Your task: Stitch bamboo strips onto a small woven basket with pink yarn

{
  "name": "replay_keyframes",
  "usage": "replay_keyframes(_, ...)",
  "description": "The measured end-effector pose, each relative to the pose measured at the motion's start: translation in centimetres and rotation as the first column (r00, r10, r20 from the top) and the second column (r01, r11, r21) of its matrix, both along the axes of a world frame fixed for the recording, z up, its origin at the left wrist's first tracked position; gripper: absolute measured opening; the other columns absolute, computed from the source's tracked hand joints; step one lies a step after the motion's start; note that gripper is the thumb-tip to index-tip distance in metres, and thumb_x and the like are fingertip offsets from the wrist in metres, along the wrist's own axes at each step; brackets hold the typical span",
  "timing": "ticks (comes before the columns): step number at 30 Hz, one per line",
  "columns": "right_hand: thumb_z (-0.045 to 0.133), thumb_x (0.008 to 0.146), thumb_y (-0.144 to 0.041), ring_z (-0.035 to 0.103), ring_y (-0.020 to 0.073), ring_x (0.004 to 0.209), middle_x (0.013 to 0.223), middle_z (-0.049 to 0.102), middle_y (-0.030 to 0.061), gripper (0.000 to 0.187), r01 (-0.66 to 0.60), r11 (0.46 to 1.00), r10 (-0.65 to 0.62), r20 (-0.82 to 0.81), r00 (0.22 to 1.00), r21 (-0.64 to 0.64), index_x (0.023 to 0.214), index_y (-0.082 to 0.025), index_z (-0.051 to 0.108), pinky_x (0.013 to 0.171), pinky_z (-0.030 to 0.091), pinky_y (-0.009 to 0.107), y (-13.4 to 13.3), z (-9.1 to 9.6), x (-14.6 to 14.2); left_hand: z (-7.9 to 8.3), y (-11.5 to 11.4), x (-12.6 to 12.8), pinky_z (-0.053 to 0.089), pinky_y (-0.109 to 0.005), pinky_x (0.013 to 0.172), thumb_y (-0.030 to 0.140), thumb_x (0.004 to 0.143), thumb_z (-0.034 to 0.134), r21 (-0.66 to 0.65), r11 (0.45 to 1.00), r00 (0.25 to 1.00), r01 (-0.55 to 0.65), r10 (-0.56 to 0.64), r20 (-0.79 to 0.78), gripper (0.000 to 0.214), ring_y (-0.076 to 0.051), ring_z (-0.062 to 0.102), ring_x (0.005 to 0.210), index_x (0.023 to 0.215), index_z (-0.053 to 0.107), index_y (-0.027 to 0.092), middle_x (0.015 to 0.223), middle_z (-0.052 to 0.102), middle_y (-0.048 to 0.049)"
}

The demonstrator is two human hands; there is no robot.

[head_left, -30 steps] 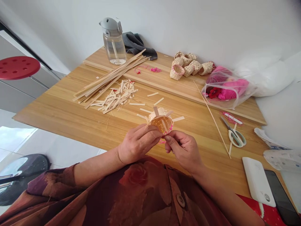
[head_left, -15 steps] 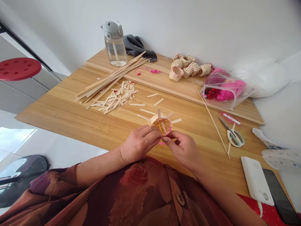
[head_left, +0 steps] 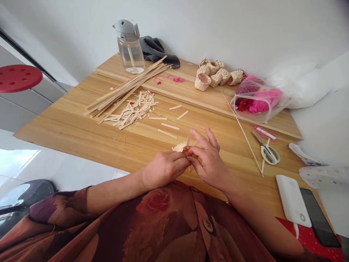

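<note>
Your left grip (head_left: 163, 169) is pinched narrow on the little woven bamboo basket (head_left: 180, 147), seemingly to steady it, while your right grip (head_left: 208, 160) splays wide against it.

Left hand (head_left: 163, 168) curled closed — right hand (head_left: 209, 157) beside it, fingers spread and raised, wrist lifted

Rust-brown and plum floral blouse (head_left: 114, 233); large red rose print (head_left: 153, 201); round brown button (head_left: 208, 225); loose left sleeve (head_left: 58, 207) ending above wrist;
</note>
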State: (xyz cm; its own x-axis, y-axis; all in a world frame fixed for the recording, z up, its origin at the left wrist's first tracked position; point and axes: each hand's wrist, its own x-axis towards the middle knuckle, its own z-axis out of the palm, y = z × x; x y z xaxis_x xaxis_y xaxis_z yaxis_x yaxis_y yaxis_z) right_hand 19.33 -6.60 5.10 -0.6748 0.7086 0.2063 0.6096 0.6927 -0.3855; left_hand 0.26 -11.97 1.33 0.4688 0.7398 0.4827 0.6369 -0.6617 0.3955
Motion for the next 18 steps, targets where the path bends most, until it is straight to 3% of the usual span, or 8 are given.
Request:
replay_keyframes(5,0.059,0.088,-0.017,0.026,0.0347,0.149,0.143,0.058,0.0085,0.014,0.079,0.994,-0.093,-0.213,0.973,-0.077,0.079,-0.02,0.068,0.119,0.025,0.06,-0.6,-0.1,-0.4,0.2,-0.5,0.5,0.049,-0.022,0.067,0.019,0.098,0.054,-0.03,1.0,0.997,-0.002,0.004,0.072,0.014,-0.012,0.067,0.076,0.093,0.067,0.018,0.087,0.071,-0.0017)
replay_keyframes(12,0.061,0.089,-0.017,0.044,0.0293,0.137,0.122,0.067,0.0094,0.012,0.109,0.986,-0.145,-0.349,0.926,-0.123,0.084,-0.022,0.07,0.113,0.036,0.055,-1.4,-1.2,-0.4,0.7,-0.9,0.8,0.046,-0.022,0.065,0.018,0.099,0.05,-0.02,1.0,1.0,-0.005,0.005,0.029,0.019,-0.012,0.064,0.072,0.087,0.065,0.018,0.082,0.07,-0.0022)
replay_keyframes(18,0.061,0.092,-0.021,0.052,0.0254,0.128,0.116,0.07,0.0066,0.01,0.121,0.986,-0.16,-0.45,0.879,-0.115,0.083,-0.023,0.066,0.113,0.038,0.049,-1.5,0.0,-0.5,0.0,-1.5,1.3,0.045,-0.02,0.064,0.021,0.099,0.05,-0.144,0.981,0.99,0.128,-0.118,0.079,0.021,-0.011,0.062,0.07,0.085,0.066,0.017,0.08,0.068,-0.0025)
